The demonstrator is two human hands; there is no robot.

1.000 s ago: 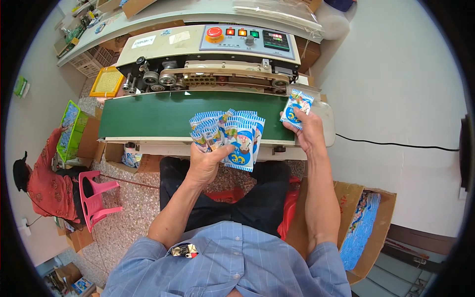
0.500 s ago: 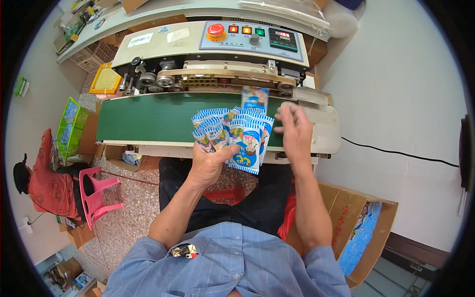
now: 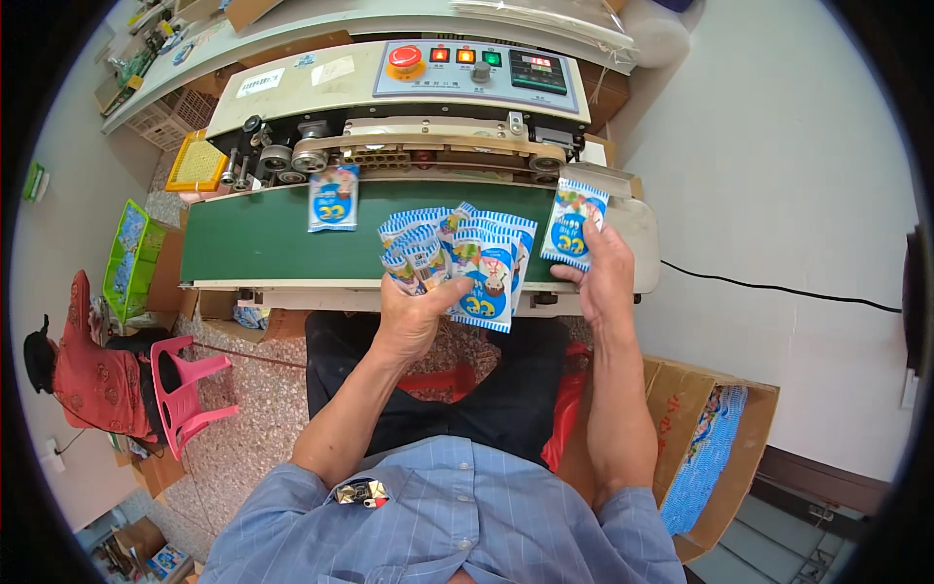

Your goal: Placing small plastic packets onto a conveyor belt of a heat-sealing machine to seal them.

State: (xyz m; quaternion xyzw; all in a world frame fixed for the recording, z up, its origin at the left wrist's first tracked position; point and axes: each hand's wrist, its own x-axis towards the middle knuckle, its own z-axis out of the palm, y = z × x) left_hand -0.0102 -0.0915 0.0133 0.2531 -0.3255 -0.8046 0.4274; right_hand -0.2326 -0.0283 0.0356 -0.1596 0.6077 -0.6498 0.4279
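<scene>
My left hand (image 3: 416,316) is closed around a fanned bunch of blue-and-white snack packets (image 3: 477,268), held over the near edge of the green conveyor belt (image 3: 258,238). Between thumb and fingers, my right hand (image 3: 605,273) grips a single snack packet (image 3: 576,222) at the belt's right end, its top edge by the metal guide (image 3: 595,178) of the band sealing machine (image 3: 389,117). Another packet (image 3: 334,202) lies on the belt at the left, its top edge at the sealing rollers.
An open cardboard box (image 3: 725,438) with stacked blue packaging stands at my right. To the left are a green basket (image 3: 136,258), a pink plastic chair (image 3: 185,389) and red cloth (image 3: 107,375). A black cable (image 3: 778,286) runs along the right wall.
The packet on the belt has travelled left along the sealer. My right hand, empty before, now holds a packet at the right end. My left hand keeps its bunch.
</scene>
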